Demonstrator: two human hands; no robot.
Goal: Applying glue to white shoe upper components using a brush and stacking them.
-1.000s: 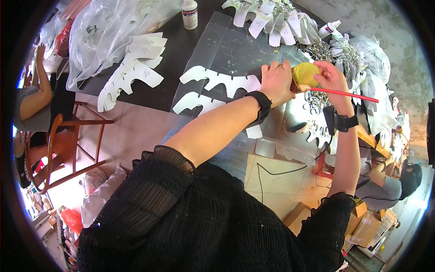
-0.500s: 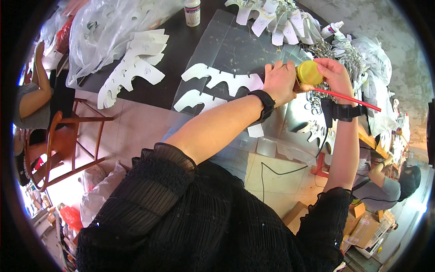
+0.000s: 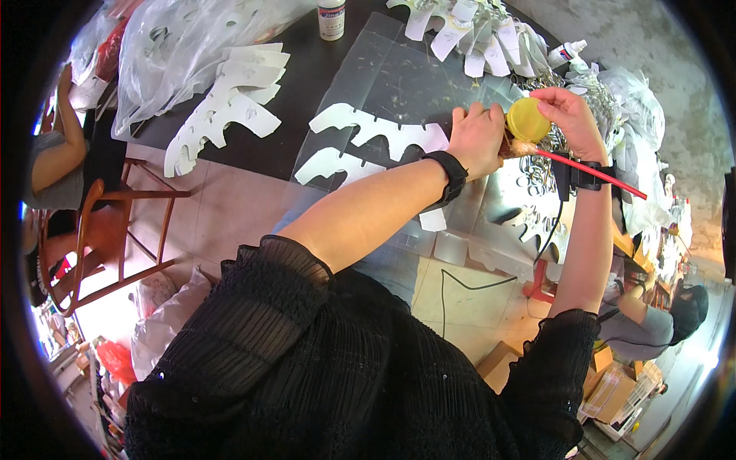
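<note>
My left hand (image 3: 477,143) is closed around a small brownish container that its fingers mostly hide. At that container a yellow round lid (image 3: 527,120) faces up. My right hand (image 3: 573,121) pinches the lid's far right edge between thumb and fingers. A thin red stick (image 3: 594,174) with a pale, fuzzy-looking end juts out rightward from beside the left hand, passing across the right wrist. Whether the lid sits on the container or is apart from it, I cannot tell. White scalloped paper strips (image 3: 402,139) lie on a clear sheet (image 3: 349,86) left of my hands.
A white bottle (image 3: 331,21) stands on the dark table, beside a fanned stack of white cutouts (image 3: 230,107) and a plastic bag (image 3: 172,61). Metal rings (image 3: 529,172) and hanging cutouts (image 3: 475,38) crowd the far right. A wooden chair (image 3: 100,245) is at left; people sit on both sides.
My right hand and the yellow lid have shifted slightly to the right. The red stick's free end tips a little lower. My left hand keeps its hold.
</note>
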